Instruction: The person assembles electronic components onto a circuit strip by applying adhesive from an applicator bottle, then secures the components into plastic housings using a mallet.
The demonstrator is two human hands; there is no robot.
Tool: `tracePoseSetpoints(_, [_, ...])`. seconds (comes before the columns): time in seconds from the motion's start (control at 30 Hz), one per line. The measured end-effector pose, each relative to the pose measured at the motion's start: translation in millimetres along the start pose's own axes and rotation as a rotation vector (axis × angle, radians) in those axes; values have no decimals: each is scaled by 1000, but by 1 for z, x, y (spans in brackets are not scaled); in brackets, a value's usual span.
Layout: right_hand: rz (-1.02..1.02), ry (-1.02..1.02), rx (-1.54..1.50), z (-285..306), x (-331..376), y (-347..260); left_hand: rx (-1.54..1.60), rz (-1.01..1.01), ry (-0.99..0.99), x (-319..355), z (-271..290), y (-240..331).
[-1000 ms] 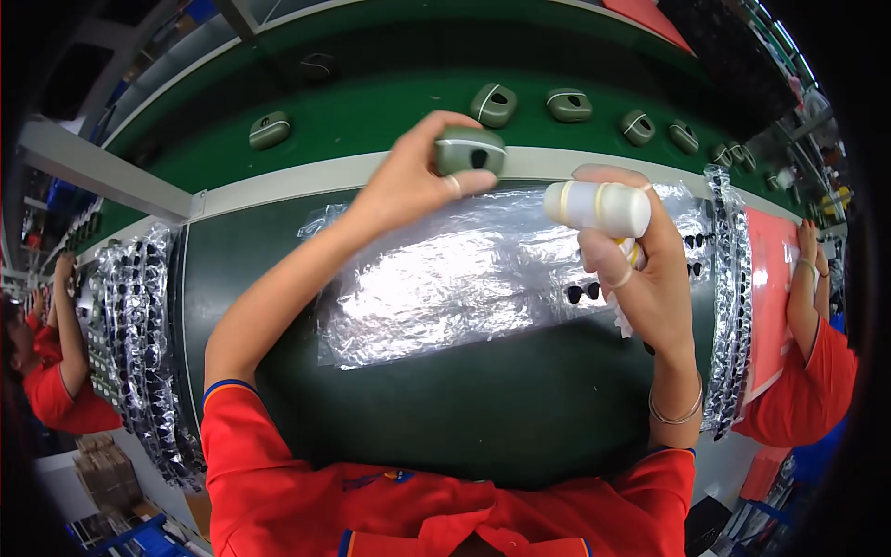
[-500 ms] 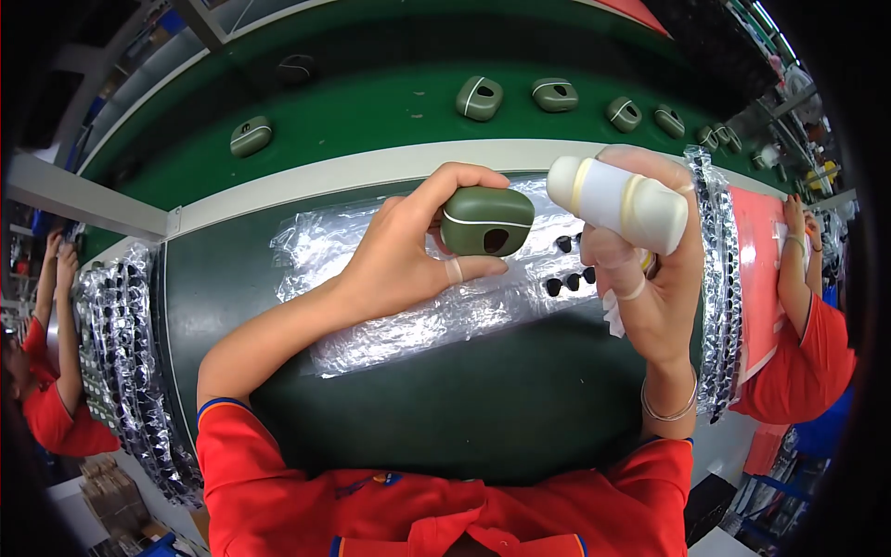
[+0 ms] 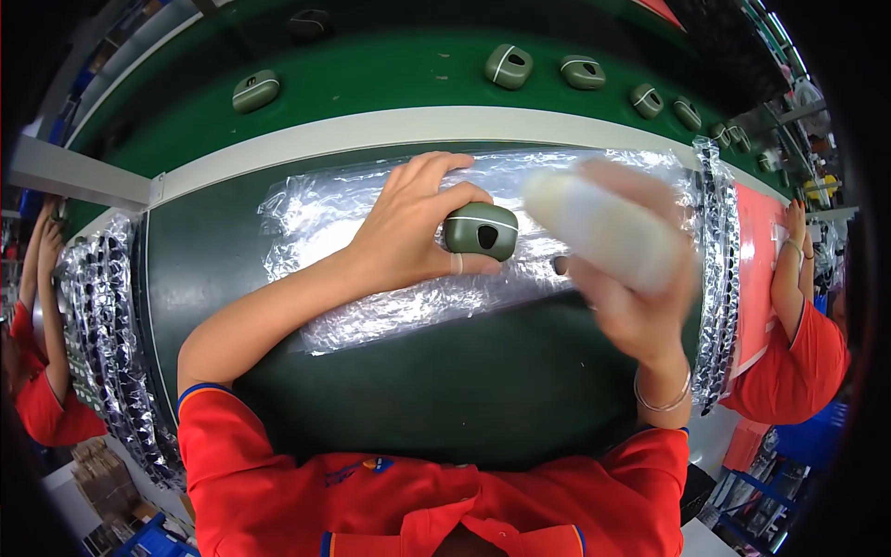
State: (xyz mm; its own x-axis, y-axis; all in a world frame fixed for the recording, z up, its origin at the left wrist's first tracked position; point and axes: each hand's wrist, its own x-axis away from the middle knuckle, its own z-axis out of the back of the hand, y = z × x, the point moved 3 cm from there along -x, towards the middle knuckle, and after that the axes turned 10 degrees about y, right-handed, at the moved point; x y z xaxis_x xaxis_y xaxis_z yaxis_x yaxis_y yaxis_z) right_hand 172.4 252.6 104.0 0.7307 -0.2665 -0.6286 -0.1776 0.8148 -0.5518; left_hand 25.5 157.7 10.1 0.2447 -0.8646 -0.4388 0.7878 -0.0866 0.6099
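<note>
My left hand (image 3: 408, 227) is closed round the left side of an olive-green rounded plastic case (image 3: 475, 232). A thin white line runs round the case, and a dark oval opening shows on its side. To its right, my right hand (image 3: 640, 297) grips a thick white cylinder with rounded ends (image 3: 603, 227), smeared by motion and tilted, apart from the case. Beneath both hands lies clear plastic film (image 3: 362, 320), spread over the dark green worktop (image 3: 445, 399). A small black piece (image 3: 560, 265) on the film shows beside my right hand.
Beyond a pale rail (image 3: 306, 139), several similar green cases (image 3: 510, 67) sit on a green belt (image 3: 399, 84). Stacked film strips with dark pieces lie at left (image 3: 107, 316) and right (image 3: 713, 288). Co-workers in red sleeves (image 3: 798, 362) stand on both sides.
The case in my left hand has come slightly nearer and turned. My right hand has moved with the white cylinder, which is now blurred. The whole view has shifted a little.
</note>
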Motion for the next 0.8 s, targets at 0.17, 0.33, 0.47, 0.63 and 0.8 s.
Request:
tracePoseSetpoints(0.17, [-619, -386, 25, -26, 11, 43, -3, 33, -9, -2, -2, 0])
tracePoseSetpoints(0.33, [-447, -89, -8, 12, -2, 38, -15, 40, -34, -1, 0, 2])
tracePoseSetpoints(0.47, [-437, -197, 223, 25, -4, 50, -61, 1, -89, -8, 4, 2])
tracePoseSetpoints(0.63, [-524, -279, 248, 20, -2, 74, 92, 140, 54, -49, 30, -29])
tracePoseSetpoints(0.8, [-560, -363, 499, 5, 17, 96, -504, 39, 311, -116, 24, -100])
